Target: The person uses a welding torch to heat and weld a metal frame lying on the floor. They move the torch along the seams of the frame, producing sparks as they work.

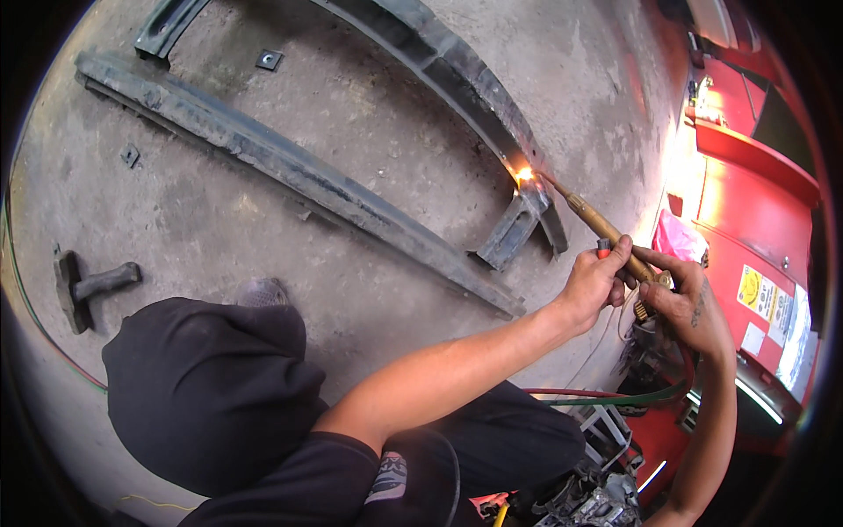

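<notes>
My right hand (695, 309) is wrapped round the valve end of a brass gas torch (590, 216). The torch points up and to the left, away from me. A bright orange-white flame (525, 174) glows by its tip, against the joint between a curved dark metal beam (457, 75) and its end bracket (514, 230). Closed in a fist beside the torch body, my left hand (595, 285) grips a small red lighter (603, 249) with a dark top. Whether that hand also touches the torch is hard to tell.
A long straight metal beam (290, 171) lies across the concrete floor. A hammer (83, 285) rests at left, with small square plates (269, 60) farther off. Red and green hoses (606, 397) run near my right arm. Red machinery (755, 228) stands at right, metal parts (588, 501) below.
</notes>
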A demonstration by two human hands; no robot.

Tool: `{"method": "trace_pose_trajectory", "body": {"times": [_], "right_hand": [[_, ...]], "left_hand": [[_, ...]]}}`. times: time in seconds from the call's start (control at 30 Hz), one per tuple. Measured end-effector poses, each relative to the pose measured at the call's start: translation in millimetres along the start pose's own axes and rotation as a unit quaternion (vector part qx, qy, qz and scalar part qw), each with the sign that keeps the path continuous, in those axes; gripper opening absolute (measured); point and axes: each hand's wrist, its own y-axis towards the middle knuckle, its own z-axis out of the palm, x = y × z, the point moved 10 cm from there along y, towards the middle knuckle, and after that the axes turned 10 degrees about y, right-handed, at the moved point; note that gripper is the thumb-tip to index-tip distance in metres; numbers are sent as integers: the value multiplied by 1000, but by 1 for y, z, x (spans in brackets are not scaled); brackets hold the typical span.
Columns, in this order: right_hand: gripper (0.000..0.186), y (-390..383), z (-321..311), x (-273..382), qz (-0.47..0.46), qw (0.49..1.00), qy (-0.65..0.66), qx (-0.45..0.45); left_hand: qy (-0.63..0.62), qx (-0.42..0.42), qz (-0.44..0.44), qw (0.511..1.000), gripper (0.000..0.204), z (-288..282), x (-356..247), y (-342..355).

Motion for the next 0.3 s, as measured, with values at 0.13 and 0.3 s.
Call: {"method": "trace_pose_trajectory", "body": {"times": [0.13, 0.3], "right_hand": [[61, 4, 3, -3, 35, 999, 16, 9], [60, 6, -2, -8, 39, 999, 20, -1]], "left_hand": [[8, 4, -11, 1000, 47, -7, 4, 5], [-6, 2, -8, 1000, 47, -6, 4, 8]]}}
